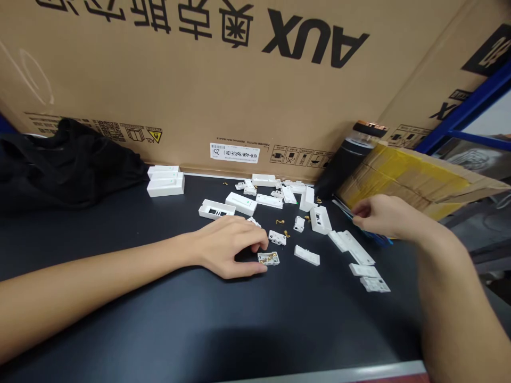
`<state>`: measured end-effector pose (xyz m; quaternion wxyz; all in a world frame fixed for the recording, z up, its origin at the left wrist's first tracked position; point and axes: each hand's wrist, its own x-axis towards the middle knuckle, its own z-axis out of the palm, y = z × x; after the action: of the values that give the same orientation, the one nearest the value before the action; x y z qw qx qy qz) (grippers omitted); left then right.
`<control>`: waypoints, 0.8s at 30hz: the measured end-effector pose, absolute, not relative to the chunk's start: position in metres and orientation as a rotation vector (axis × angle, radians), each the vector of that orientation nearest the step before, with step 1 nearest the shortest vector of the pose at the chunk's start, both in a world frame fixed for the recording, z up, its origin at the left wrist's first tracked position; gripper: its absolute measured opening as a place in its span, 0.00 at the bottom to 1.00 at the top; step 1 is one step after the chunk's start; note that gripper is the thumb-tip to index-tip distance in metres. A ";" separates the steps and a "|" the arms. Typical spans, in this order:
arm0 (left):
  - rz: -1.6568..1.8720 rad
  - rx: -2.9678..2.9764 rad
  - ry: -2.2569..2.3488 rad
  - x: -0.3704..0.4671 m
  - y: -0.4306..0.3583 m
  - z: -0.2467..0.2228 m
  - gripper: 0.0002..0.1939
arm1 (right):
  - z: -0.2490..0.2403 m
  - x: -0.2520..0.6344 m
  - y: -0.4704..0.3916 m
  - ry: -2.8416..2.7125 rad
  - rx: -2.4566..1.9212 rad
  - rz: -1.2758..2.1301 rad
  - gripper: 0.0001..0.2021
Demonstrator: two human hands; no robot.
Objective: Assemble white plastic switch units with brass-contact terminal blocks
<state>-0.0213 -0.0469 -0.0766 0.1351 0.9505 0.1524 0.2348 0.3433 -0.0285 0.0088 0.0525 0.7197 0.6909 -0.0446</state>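
My left hand (pixel 231 246) rests on the dark table, thumb and fingers apart around the left end of a small white module (pixel 269 258) with brass pieces inside. A second white module (pixel 277 238) lies just beyond it. My right hand (pixel 373 214) is at the right, its fingers curled together over a bundle of thin blue and dark strips (pixel 375 236) beside a cardboard flap; what its fingertips hold is hidden. White rectangular housings (pixel 241 203), a white cover (pixel 307 255) and small brass pieces (pixel 280 222) lie scattered between the hands.
A large cardboard box (pixel 179 96) stands along the back. Black cloth (pixel 67 165) lies at the left, near stacked white housings (pixel 166 184). A dark bottle (pixel 347 157) and a yellow-taped cardboard box (pixel 411 178) are at the right. White plates (pixel 355 248) lie below my right hand.
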 end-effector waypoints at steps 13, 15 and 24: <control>0.827 2.629 0.522 -0.022 -0.043 -0.078 0.21 | 0.019 0.250 -0.078 3.220 1.881 -1.413 0.09; 0.882 2.609 0.508 -0.022 -0.042 -0.078 0.20 | 0.011 0.234 -0.081 3.229 1.646 -1.601 0.10; 0.886 2.704 0.495 -0.021 -0.041 -0.079 0.14 | -0.009 0.212 -0.078 3.339 1.355 -1.494 0.07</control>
<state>-0.0205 -0.0408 -0.0788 0.1262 0.9287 0.1699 0.3044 0.2123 -0.0776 -0.0092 -0.3705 0.3227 0.7950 -0.3558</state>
